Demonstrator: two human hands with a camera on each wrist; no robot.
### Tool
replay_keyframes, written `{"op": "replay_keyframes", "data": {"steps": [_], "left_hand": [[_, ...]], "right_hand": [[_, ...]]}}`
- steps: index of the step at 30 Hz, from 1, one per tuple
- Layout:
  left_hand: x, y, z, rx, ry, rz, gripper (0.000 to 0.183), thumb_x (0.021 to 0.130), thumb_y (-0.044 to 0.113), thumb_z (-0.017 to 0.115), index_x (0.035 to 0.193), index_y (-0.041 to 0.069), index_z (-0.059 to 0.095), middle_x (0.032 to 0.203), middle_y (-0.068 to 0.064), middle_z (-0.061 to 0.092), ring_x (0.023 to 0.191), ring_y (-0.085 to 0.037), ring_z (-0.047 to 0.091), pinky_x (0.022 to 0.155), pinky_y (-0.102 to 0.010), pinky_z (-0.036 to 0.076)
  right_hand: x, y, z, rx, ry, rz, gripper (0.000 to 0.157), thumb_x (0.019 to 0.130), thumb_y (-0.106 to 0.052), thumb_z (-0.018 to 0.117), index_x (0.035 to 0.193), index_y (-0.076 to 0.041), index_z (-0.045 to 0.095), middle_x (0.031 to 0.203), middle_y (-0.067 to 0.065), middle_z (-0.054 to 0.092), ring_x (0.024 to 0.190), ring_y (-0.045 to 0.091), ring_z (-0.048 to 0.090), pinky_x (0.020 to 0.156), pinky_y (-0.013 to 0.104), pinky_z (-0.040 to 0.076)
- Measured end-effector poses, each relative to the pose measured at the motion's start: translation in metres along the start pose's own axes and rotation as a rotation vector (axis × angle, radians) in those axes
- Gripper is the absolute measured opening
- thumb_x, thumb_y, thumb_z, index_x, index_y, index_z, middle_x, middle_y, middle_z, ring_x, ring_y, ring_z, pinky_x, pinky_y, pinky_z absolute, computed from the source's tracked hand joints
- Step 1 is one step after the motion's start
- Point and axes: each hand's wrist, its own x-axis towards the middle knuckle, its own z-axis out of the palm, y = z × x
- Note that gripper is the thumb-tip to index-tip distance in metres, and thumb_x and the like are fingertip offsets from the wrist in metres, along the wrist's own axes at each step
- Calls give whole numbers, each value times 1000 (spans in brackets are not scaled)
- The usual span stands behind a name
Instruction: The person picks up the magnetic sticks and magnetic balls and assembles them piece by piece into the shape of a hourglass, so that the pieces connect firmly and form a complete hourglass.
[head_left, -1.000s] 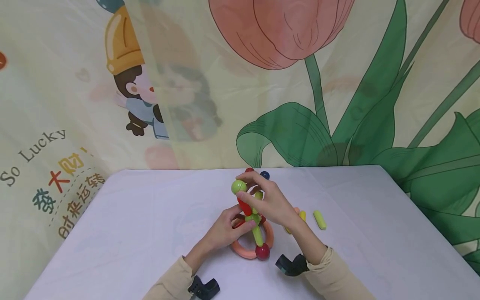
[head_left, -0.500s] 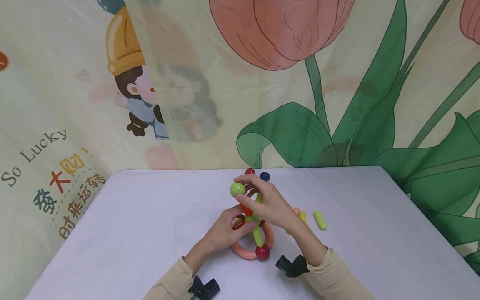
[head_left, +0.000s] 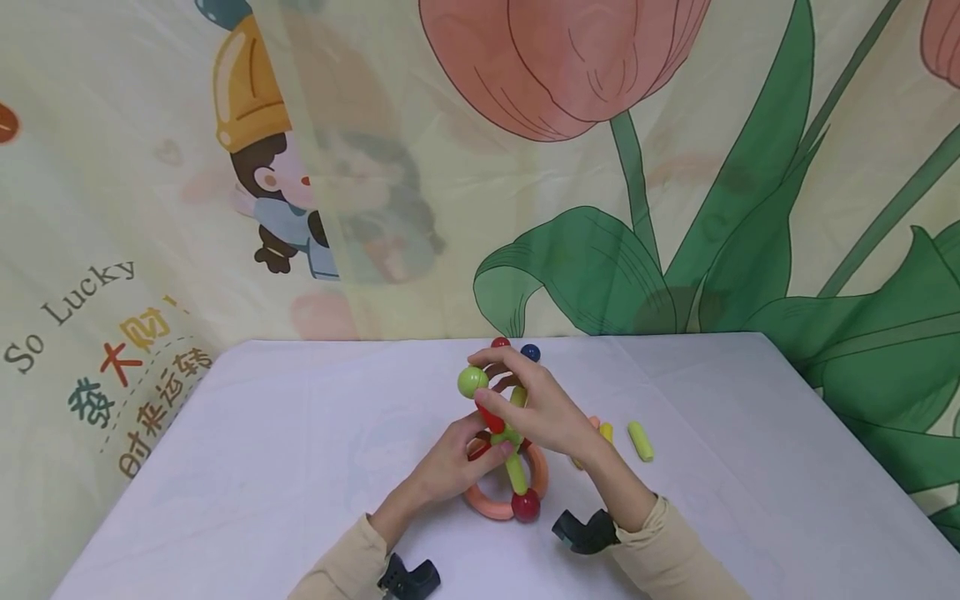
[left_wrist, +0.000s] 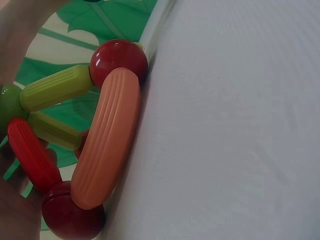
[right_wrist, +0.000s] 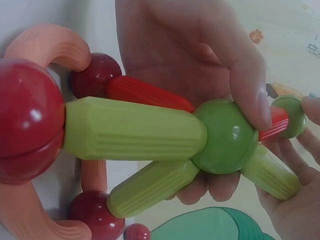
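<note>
A magnetic stick-and-ball construction stands on the table. Its base is a ring of orange curved sticks joined by dark red balls. Two lime sticks and a red stick rise from it to a central green ball. My left hand grips this ball, its thumb across the front. Above it, a short lime stick and another red stick branch upward. With thumb and fingers, my right hand pinches the upper green ball at the red stick's end.
Right of the construction lie a loose lime stick and a yellow stick, partly behind my right forearm. A small red ball and a dark blue ball sit near the table's far edge. A printed cloth hangs behind.
The upper green ball has shifted slightly left and down, with the right fingers following it. The left hand and base ring have stayed nearly still.
</note>
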Motion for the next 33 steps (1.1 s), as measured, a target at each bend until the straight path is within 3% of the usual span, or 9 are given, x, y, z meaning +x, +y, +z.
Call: {"op": "replay_keyframes", "data": {"steps": [8, 14, 22, 33], "left_hand": [[0, -2, 0, 10, 6, 30, 25, 94, 27, 56, 119, 23, 57, 116, 6, 62, 112, -13, 56, 98, -40, 46], [1, -3, 1, 11, 6, 42, 29, 93, 26, 58, 120, 13, 57, 115, 5, 63, 113, -12, 56, 100, -42, 45], [1, -1, 2, 22, 12, 40, 30, 93, 26, 57, 119, 12, 58, 113, 4, 62, 109, -12, 56, 98, -40, 46], [2, -1, 2, 39, 17, 7, 30, 93, 29, 58, 118, 13, 58, 111, 6, 61, 109, -11, 56, 96, -40, 47]], "right_hand": [[1, 5, -7, -8, 0, -40, 33, 93, -16, 58, 125, -14, 52, 121, 0, 59, 105, 14, 58, 90, 34, 49], [2, 10, -13, -40, 63, 5, 28, 95, -16, 56, 123, -16, 54, 120, 0, 60, 108, 11, 58, 93, 34, 48], [4, 4, -18, -18, 105, 52, 27, 94, -5, 54, 121, 0, 54, 119, 14, 61, 109, 27, 60, 89, 29, 48], [5, 37, -19, -60, 117, 73, 26, 95, -19, 55, 121, -12, 56, 119, 5, 62, 110, 12, 58, 91, 36, 48]]}}
